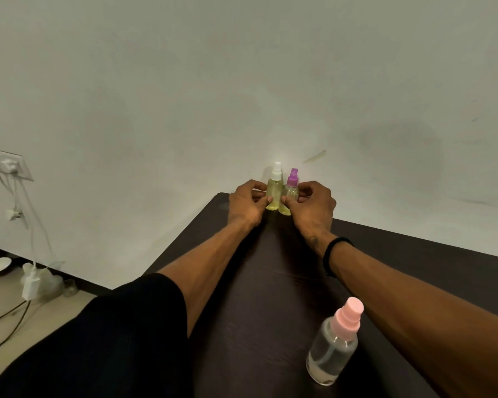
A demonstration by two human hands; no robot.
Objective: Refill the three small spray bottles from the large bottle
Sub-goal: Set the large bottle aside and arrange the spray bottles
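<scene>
My left hand (246, 203) pinches the white-capped spray bottle (274, 191), my right hand (311, 206) grips the purple-capped spray bottle (290, 193). Both stand upright, touching, at the counter's (270, 282) far edge by the wall. The pink-capped spray bottle (335, 343) stands alone, near right.

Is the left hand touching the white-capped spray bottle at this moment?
Touching. The head view shows the left hand with its thumb tip pressed on the front of the white-capped spray bottle and fingers curled round its far side.
</scene>
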